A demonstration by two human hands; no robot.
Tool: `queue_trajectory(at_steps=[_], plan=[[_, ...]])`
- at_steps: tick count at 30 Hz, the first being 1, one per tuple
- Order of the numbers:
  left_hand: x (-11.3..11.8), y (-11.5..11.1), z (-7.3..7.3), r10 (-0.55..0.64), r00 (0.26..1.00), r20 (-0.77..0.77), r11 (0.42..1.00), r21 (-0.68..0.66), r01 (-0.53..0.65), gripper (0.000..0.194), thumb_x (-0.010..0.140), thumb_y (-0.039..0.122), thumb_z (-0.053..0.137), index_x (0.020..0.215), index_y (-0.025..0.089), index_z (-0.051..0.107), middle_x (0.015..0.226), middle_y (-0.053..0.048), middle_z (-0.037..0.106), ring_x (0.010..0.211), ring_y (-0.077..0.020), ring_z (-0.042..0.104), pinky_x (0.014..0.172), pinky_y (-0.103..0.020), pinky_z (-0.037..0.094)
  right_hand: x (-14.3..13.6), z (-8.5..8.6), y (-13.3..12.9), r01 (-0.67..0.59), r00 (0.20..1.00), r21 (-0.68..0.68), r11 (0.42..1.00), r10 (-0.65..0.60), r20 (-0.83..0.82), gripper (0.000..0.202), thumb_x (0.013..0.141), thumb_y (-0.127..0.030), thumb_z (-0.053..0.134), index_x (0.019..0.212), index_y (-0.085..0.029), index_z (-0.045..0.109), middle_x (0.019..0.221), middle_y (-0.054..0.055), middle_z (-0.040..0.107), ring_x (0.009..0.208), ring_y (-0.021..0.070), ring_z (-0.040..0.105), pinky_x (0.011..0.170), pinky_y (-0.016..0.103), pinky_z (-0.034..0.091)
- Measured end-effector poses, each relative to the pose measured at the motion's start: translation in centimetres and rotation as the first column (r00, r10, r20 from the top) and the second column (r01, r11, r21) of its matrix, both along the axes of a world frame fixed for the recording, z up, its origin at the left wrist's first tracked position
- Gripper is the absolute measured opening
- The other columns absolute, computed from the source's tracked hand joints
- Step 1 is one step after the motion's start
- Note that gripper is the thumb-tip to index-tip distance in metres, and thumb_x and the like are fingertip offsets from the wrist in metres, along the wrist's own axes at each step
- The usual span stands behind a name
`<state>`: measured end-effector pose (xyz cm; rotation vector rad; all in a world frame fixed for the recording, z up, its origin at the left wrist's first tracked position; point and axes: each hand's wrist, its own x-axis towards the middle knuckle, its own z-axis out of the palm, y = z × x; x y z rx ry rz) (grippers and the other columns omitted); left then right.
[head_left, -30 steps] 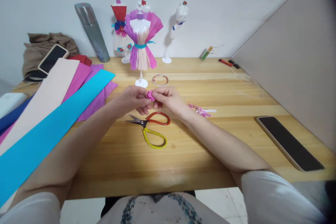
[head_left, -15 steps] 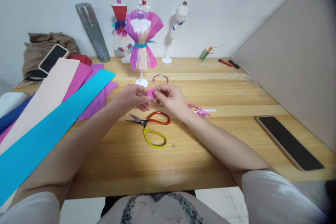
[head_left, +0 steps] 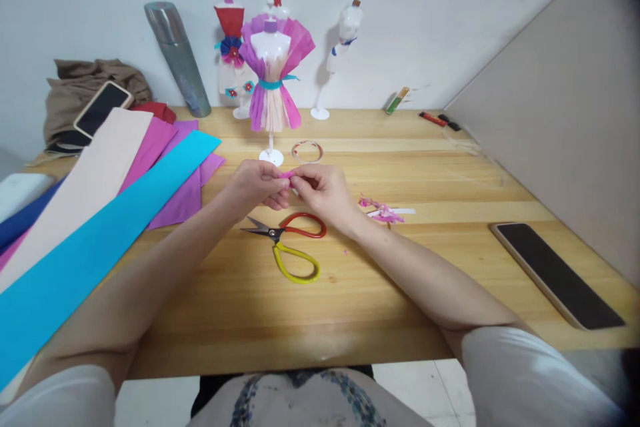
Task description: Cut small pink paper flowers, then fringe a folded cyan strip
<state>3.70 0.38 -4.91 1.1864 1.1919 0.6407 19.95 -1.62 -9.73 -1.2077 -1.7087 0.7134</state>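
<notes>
Between my fingertips is a small pink piece (head_left: 286,175), mostly covered by the fingers. My left hand (head_left: 257,185) pinches its left side, and my right hand (head_left: 323,190) pinches its right side. Scissors with one red and one yellow handle (head_left: 297,265) lie with blades parted on the table just below my hands. Behind my hands stands a small white mannequin (head_left: 270,47) in a purple, pink and cream paper dress with a blue belt. A roll of patterned tape (head_left: 307,152) lies beside its base.
Coloured paper strips (head_left: 115,213) cover the left side, near a phone (head_left: 104,110) and a leaning flask (head_left: 180,60). More mannequins (head_left: 231,47) stand behind. Pink scraps (head_left: 383,210) lie right of my hands, a large phone (head_left: 555,273) farther right, and a green tube (head_left: 397,101) at the back.
The pink piece shows less of its surface between my fingers and looks thinner. My hands stay in nearly the same place, and the view has shifted slightly.
</notes>
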Motion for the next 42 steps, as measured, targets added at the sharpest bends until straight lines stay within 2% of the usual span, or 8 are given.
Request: queue_trajectory(at_steps=[4,8,15,19,24,29,36,42], plan=[[-0.4,0.2,-0.5,-0.037,0.999,-0.003,0.998,0.043,0.037,0.014,0.084,0.006,0.075,0.076,0.013,0.066,0.056,-0.001,0.07,0.049,-0.0132,0.067,0.054,-0.024,0.056,0.1,0.0,0.3,-0.001,0.992,-0.105,0.994,-0.013,-0.127,0.019,0.087,-0.025,0.059,0.073,-0.019,0.068,0.058,0.0,0.059,0.057,0.0147,0.052,0.057,0.028,0.039],[-0.5,0.3,-0.4,-0.045,0.998,-0.048,0.997,0.065,0.048,0.015,0.082,0.006,0.076,0.074,0.013,0.066,0.054,0.0,0.068,0.046,-0.0122,0.064,0.048,-0.022,0.052,0.1,0.0,0.4,-0.038,0.967,-0.21,0.977,-0.017,-0.254,0.019,0.086,-0.031,0.063,0.071,-0.019,0.064,0.054,-0.002,0.056,0.05,0.0132,0.05,0.053,0.028,0.038],[-0.1,-0.3,0.7,-0.04,0.996,-0.077,0.997,0.064,0.045,0.015,0.085,0.006,0.072,0.073,0.013,0.065,0.056,0.001,0.068,0.045,-0.0102,0.063,0.048,-0.021,0.052,0.0,0.2,0.3,-0.068,0.948,-0.232,0.97,-0.01,-0.318,0.02,0.084,-0.037,0.066,0.074,-0.019,0.066,0.055,-0.003,0.058,0.047,0.0124,0.05,0.05,0.027,0.037],[-0.9,0.1,0.8,-0.096,0.991,-0.092,0.99,0.096,0.105,0.012,0.079,0.014,0.08,0.076,0.014,0.068,0.056,0.001,0.068,0.051,-0.0126,0.066,0.052,-0.021,0.053,0.0,0.2,0.3,-0.055,0.955,-0.214,0.975,-0.012,-0.298,0.024,0.084,-0.041,0.067,0.074,-0.02,0.066,0.055,-0.003,0.056,0.048,0.0124,0.049,0.051,0.028,0.038],[-1.7,0.4,0.9,-0.125,0.969,-0.214,0.964,0.205,0.17,0.003,0.081,0.013,0.072,0.08,0.015,0.07,0.057,0.0,0.069,0.055,-0.013,0.067,0.053,-0.02,0.053,0.0,0.2,0.1,-0.03,0.97,-0.155,0.987,-0.009,-0.242,0.023,0.084,-0.04,0.064,0.072,-0.02,0.066,0.058,-0.001,0.056,0.054,0.0135,0.049,0.052,0.027,0.036],[-2.0,0.4,1.0,-0.189,0.946,-0.263,0.919,0.292,0.265,0.01,0.085,0.017,0.067,0.075,0.016,0.068,0.057,0.0,0.067,0.054,-0.0118,0.065,0.052,-0.019,0.051,0.0,0.4,-0.2,-0.025,0.987,-0.11,0.994,0.007,-0.161,0.022,0.085,-0.034,0.059,0.07,-0.019,0.066,0.06,0.0,0.056,0.057,0.0151,0.048,0.053,0.029,0.035],[-2.3,0.9,0.0,-0.191,0.918,-0.347,0.839,0.428,0.337,0.019,0.084,0.02,0.06,0.065,0.018,0.062,0.058,0.0,0.064,0.056,-0.0119,0.063,0.053,-0.02,0.049,0.0,0.6,-0.4,-0.037,0.992,-0.134,0.99,0.021,-0.121,0.021,0.088,-0.029,0.06,0.07,-0.019,0.065,0.058,-0.002,0.053,0.056,0.0136,0.047,0.054,0.028,0.035],[-2.1,0.7,0.0,-0.189,0.901,-0.391,0.834,0.42,0.357,0.021,0.085,0.029,0.063,0.067,0.019,0.062,0.057,-0.001,0.065,0.055,-0.0129,0.063,0.049,-0.02,0.046,0.0,0.7,-0.5,-0.036,0.996,-0.111,0.993,0.026,-0.086,0.024,0.088,-0.029,0.06,0.066,-0.02,0.062,0.058,-0.001,0.051,0.056,0.0137,0.046,0.055,0.028,0.036]])
